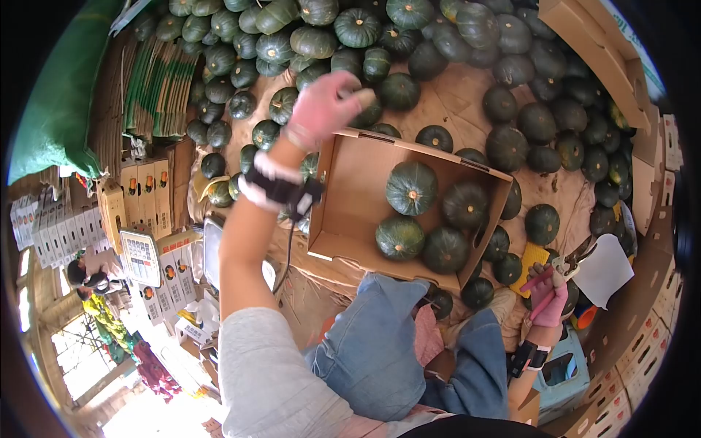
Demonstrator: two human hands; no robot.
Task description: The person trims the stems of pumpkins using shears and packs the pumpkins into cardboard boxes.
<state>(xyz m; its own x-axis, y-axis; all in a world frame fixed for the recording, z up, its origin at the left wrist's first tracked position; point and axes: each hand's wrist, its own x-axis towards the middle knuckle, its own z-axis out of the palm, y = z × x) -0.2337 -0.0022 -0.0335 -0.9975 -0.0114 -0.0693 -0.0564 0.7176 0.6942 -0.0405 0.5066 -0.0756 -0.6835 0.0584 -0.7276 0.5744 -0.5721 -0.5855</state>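
My left hand (328,106), in a pink glove, hangs over the upper left corner of an open cardboard box (350,244), its fingers curved and apart with nothing between them. A dark green squash (399,91) lies just beyond the fingertips. Inside the box are several squashes: a striped one (411,187) at the middle, another (399,237) below it, and darker ones (445,250) at the right. At the right, my right hand (548,296), also gloved, is closed around red-handled shears (577,255), whose blades point up and right.
Many squashes (358,28) cover the brown sheet (464,95) beyond the box. Folded cartons (157,87) stand upper left, near a scale (140,257). A blue stool (566,369) and white paper (604,270) are at right. Another person (91,270) is far left.
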